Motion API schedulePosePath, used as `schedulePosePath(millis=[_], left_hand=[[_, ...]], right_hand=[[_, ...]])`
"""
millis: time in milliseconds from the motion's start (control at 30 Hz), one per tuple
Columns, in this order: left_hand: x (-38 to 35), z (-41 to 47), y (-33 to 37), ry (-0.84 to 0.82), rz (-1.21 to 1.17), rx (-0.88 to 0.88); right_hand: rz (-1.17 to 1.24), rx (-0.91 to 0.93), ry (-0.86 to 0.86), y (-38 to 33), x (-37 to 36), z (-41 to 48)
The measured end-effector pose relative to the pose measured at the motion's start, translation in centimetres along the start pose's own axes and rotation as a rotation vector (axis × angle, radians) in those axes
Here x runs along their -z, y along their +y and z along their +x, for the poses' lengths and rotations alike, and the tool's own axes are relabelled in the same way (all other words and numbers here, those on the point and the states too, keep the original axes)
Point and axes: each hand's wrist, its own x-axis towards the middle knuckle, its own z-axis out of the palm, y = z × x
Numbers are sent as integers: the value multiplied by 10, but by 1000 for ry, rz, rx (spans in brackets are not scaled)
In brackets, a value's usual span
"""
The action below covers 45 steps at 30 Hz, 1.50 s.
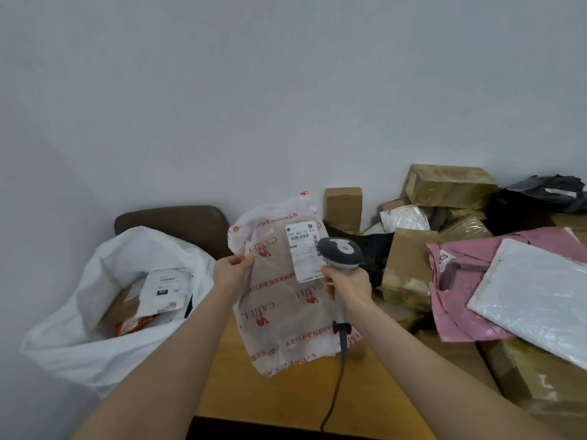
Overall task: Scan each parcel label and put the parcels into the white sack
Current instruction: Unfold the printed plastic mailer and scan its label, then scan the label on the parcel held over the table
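Note:
My left hand holds up a translucent white parcel bag with red print by its left edge, above the wooden table. A white label with barcodes faces me near the bag's top. My right hand grips a grey corded barcode scanner, whose head sits right in front of the label's right edge. The white sack stands open at the left, with several parcels inside.
A heap of parcels fills the right side: brown boxes, a pink mailer, a white mailer, black bags. A dark chair back stands behind the sack. The scanner cable trails over the table's front edge.

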Motion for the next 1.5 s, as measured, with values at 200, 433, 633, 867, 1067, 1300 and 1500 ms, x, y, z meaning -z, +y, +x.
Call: schedulePosePath(millis=[200,433,633,867,1067,1300,1500], left_hand=[[70,9,-16,86,-27,22],[174,90,-49,153,-95,103],[285,203,-106,194,-112,264],[349,278,-178,328,-149,527],[329,333,-212,359,-171,493],[323,348,-240,-166,1214,86],[301,365,-207,-159,1306,-187]], right_hand=[[-45,15,-94,-6,-66,-22],[-37,-5,-235,-12,-202,-11],[-66,-105,-294,-1,-372,12],[-130,-207,-327,11,-481,35],[-189,-249,-320,36,-521,70],[-247,-288,-328,59,-531,91],[-164,-370,-282,59,-527,92]])
